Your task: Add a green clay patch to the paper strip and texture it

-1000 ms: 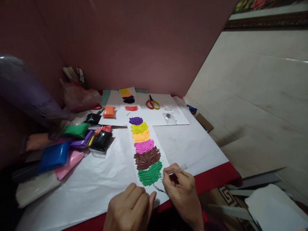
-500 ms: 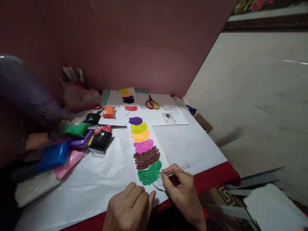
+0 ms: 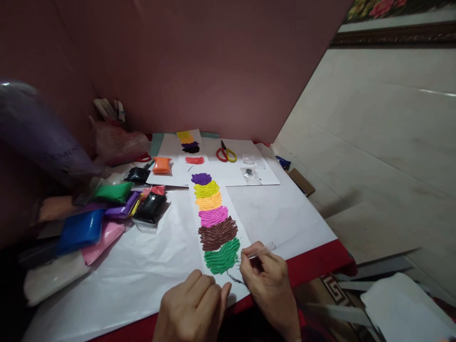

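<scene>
Within right grip (image 3: pixel 272 278), clear rod (image 3: pixel 270 247)

A white paper strip (image 3: pixel 233 209) is banded, from far to near, in purple, yellow-green, light orange, magenta, brown and green, each band (image 3: pixel 213 217) patterned with wavy ridges, and ends in a dark, twisted-looking line (image 3: pixel 234 279). Patches of yellow, orange, purple, black and red mark a farther strip (image 3: pixel 197 168); the scissors (image 3: pixel 225 154) have red and yellow handles, and the stick (image 3: pixel 271 246) is transparent. Packets (image 3: pixel 80 232) include orange, green, purple, black, blue and pink, above white sheeting (image 3: pixel 171 251) and red cloth (image 3: pixel 324 258).
</scene>
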Motion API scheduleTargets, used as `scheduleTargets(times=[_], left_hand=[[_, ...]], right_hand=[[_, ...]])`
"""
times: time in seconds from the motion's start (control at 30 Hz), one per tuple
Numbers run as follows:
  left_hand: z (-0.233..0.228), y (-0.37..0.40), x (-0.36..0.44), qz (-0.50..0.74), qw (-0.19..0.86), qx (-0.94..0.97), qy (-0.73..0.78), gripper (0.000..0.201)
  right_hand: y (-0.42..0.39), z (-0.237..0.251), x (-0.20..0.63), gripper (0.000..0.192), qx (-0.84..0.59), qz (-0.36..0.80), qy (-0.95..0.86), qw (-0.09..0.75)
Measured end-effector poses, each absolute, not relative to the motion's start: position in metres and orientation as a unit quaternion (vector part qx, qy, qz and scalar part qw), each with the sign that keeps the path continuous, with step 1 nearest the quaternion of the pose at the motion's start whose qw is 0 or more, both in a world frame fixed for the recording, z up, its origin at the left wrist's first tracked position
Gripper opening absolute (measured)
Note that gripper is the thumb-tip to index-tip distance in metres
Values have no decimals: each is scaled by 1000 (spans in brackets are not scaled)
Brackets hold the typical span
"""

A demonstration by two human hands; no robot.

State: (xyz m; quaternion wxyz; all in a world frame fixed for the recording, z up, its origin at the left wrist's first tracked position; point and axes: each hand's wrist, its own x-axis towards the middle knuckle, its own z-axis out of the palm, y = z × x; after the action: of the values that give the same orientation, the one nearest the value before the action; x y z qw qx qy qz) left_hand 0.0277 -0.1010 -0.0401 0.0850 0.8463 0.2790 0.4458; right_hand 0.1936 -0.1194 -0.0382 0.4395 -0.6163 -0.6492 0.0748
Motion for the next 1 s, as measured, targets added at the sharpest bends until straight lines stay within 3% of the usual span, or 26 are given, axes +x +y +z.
scheduleTargets(times=[0.17,0.5,0.87,1.0], left_hand=[[-42,-101,27,447,87,847,274,25],[-40,-99,28,442,97,848,276,24],[-41,-102,27,444,95,847,276,25],[-40,-101,28,448,95,844,279,25]], right_hand=[[-121,-40,194,14,-622,38,-628,466],[-123,-37,197,12,-598,163,-636,460],[-123,-40,194,16,-619,61,-628,467],[-125,-41,197,13,-610,136,-620,475]])
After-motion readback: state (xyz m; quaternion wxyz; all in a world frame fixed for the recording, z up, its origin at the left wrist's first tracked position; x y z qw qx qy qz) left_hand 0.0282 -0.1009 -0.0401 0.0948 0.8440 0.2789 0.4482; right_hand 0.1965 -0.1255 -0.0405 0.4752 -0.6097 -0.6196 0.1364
